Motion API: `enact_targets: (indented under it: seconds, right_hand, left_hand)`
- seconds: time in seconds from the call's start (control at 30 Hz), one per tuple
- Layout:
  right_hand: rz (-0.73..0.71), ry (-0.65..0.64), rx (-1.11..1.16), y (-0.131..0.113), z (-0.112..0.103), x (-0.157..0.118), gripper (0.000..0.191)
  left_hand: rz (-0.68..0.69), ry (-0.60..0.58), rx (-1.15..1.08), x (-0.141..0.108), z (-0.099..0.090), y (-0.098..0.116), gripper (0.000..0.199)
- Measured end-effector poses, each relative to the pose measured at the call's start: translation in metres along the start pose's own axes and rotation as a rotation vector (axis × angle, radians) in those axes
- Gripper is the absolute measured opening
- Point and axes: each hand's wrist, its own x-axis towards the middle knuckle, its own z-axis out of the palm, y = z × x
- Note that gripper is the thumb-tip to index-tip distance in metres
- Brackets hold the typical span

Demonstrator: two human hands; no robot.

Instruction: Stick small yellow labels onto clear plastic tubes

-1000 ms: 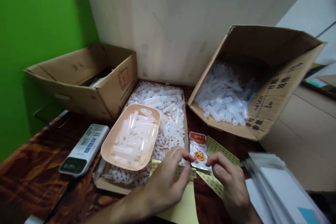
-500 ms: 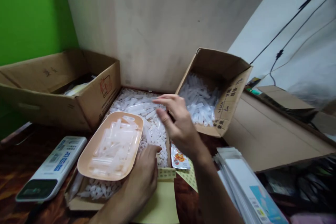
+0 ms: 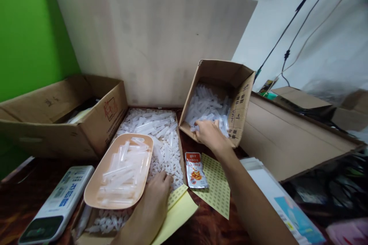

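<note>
My R hand (image 3: 211,132) is in the mouth of the tilted box (image 3: 242,109), fingertips down by the clear tubes (image 3: 204,105); can't tell if they've pinched one. The tubes lie heaped inside, so I'd go for a loose one on top, fingers low, w/ wrist clear of the front edge. Smooth plastic prob. slips, so a light mid-length pinch seems best. My L hand (image 3: 158,189) is over the small white pcs (image 3: 169,157), btwn peach tray (image 3: 89,188) & yellow sheet (image 3: 181,214); can't tell its grip. I'd avoid creasing that sheet.
</note>
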Motion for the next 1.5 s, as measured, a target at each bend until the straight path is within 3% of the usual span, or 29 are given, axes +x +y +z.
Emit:
enact_targets:
  seconds: [0.1, 0.2, 0.33, 0.47, 0.57, 0.77, 0.93, 1.07, 1.2, 1.37, 1.5]
  right_hand:
    - [0.038, 0.071, 0.043, -0.005, -0.010, -0.006, 0.023]
    - [0.088, 0.161, 0.137, -0.004, -0.021, -0.029, 0.034]
    - [0.007, 0.269, 0.612, -0.003, -0.021, -0.073, 0.028]
    - [0.042, 0.152, 0.917, -0.008, -0.002, -0.104, 0.014]
    - [0.119, 0.003, 1.035, -0.014, 0.014, -0.116, 0.013]
    - [0.210, -0.231, 1.314, -0.020, 0.038, -0.140, 0.023]
    - [0.162, -0.202, 1.319, -0.024, 0.046, -0.151, 0.021]
    - [0.201, -0.166, 1.387, -0.027, 0.044, -0.152, 0.023]
    - [0.207, -0.160, 1.399, -0.027, 0.043, -0.154, 0.022]
    - [0.222, -0.162, 1.493, -0.026, 0.041, -0.155, 0.023]
    - [0.180, -0.184, 1.521, -0.024, 0.038, -0.154, 0.024]
  left_hand:
    - [-0.004, -0.003, -0.025, 0.001, -0.001, -0.002, 0.032]
    - [0.030, 0.033, -0.071, -0.001, -0.003, -0.003, 0.033]
    - [0.053, 0.054, -0.155, -0.004, -0.004, -0.005, 0.038]
    - [0.043, 0.018, -0.154, -0.001, -0.005, -0.005, 0.047]
    - [0.041, 0.033, -0.065, 0.002, -0.005, -0.006, 0.039]
    - [0.226, 0.227, -0.128, 0.000, -0.014, -0.002, 0.020]
    - [0.342, 0.324, -0.282, -0.002, -0.024, 0.011, 0.024]
    - [0.234, 0.379, -0.360, -0.004, -0.024, 0.012, 0.020]
    - [0.249, 0.382, -0.407, -0.005, -0.029, 0.011, 0.014]
    - [0.252, 0.354, -0.473, -0.006, -0.037, 0.013, 0.027]
    - [0.152, 0.359, -0.598, -0.006, -0.037, 0.014, 0.021]
